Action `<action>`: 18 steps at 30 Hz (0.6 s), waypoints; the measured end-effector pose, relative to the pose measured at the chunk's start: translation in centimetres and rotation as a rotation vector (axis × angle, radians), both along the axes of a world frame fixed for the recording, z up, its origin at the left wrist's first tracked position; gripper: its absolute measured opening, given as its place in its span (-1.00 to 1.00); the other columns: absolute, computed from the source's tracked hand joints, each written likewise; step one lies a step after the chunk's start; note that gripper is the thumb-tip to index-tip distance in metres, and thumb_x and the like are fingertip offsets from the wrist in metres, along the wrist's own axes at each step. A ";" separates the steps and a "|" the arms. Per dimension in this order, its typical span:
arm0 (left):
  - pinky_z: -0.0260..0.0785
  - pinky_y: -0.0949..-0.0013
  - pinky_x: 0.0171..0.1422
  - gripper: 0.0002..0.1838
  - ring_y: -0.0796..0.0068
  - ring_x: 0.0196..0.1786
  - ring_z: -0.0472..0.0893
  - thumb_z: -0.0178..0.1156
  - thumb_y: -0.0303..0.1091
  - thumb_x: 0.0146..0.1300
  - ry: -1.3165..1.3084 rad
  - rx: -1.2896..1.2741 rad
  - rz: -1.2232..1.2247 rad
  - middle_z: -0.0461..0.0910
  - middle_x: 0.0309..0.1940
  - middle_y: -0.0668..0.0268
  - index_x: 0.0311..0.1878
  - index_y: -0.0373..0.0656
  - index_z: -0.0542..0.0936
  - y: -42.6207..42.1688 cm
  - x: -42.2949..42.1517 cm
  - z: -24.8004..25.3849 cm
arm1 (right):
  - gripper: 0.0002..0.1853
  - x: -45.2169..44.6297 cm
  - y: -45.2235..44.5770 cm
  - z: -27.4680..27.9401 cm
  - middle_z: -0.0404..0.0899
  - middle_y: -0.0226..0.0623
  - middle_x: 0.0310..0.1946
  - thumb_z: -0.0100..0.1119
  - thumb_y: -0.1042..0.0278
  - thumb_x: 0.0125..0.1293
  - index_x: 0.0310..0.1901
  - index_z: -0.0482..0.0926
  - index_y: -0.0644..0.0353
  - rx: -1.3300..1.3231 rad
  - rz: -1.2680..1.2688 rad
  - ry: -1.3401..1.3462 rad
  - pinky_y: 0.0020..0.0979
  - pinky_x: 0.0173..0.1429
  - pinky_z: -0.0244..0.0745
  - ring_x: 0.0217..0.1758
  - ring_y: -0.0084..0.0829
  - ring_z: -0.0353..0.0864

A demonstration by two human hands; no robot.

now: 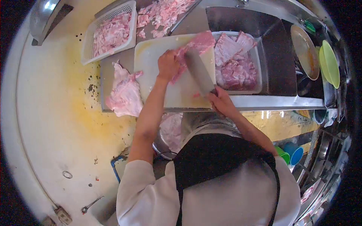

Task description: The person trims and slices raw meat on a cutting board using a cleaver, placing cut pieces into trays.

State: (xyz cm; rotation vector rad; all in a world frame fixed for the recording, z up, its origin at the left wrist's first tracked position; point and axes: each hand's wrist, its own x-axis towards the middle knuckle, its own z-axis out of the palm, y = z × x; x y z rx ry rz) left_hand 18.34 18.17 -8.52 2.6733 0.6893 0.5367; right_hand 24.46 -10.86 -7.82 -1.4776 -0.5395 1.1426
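Toward one o'clock on the cutting board (181, 94), the meat strip (201, 42) lies under the left hand (168, 64), fingers curled; the right hand (223, 102), closed, grips the cleaver (199, 71). Cutting seems underway; another stroke calls for fingers clear.

Metal counter (108, 79): white cutting bd. (151, 67), basket (133, 26) w/ meat, loose meat pcs. (166, 16), pale meat slab (126, 92) nr. bd.

head: worn on head | faces forward, steeply down | worktop within arm's reach | single view
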 end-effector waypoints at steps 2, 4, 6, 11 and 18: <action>0.46 0.10 -0.13 -0.73 0.06 -0.22 0.63 0.16 -0.35 0.11 -0.028 -0.133 -0.032 0.63 -0.33 0.07 -0.11 -0.13 0.66 1.2 -0.1 0.1 | -0.64 0.3 2.3 -0.4 0.43 -0.40 -0.58 0.11 0.22 0.41 0.07 0.45 0.32 -0.049 -0.039 -0.168 -0.40 -0.61 0.35 -0.68 -0.55 0.39; 0.46 0.13 -0.15 -0.76 0.06 -0.26 0.63 0.12 -0.38 0.14 -0.012 -0.357 -0.025 0.64 -0.35 0.05 -0.15 -0.17 0.65 2.3 -0.6 -0.3 | -0.62 0.5 5.0 -1.1 0.45 -0.36 -0.54 0.12 0.20 0.39 0.07 0.44 0.33 -0.033 -0.074 -0.189 -0.37 -0.60 0.38 -0.65 -0.53 0.42; 0.46 0.16 -0.17 -0.80 0.08 -0.31 0.64 0.10 -0.38 0.16 -0.004 -0.341 -0.045 0.65 -0.37 0.05 -0.19 -0.20 0.63 2.6 -0.5 -0.2 | -0.60 1.5 7.6 -1.8 0.51 -0.29 -0.46 0.14 0.18 0.37 0.06 0.44 0.33 0.056 -0.094 -0.074 -0.35 -0.56 0.41 -0.58 -0.50 0.48; 0.45 0.18 -0.23 -0.85 0.14 -0.37 0.63 0.11 -0.39 0.17 -0.005 -0.354 -0.031 0.63 -0.42 0.04 -0.29 -0.23 0.61 2.8 -0.3 -0.1 | -0.65 3.2 9.9 -1.3 0.57 -0.23 -0.40 0.17 0.19 0.35 -0.01 0.46 0.30 -0.034 0.018 -0.208 -0.34 -0.55 0.42 -0.46 -0.47 0.56; 0.33 0.31 -0.35 -0.84 0.46 -0.47 0.50 0.14 -0.37 0.21 -0.116 -0.558 0.143 0.53 -0.58 0.20 -0.40 -0.27 0.57 5.4 -2.0 -0.6 | -0.68 0.1 2.2 0.4 0.64 -0.19 -0.35 0.12 0.23 0.37 -0.01 0.45 0.31 -0.174 0.184 0.002 -0.33 -0.53 0.43 -0.56 -0.45 0.51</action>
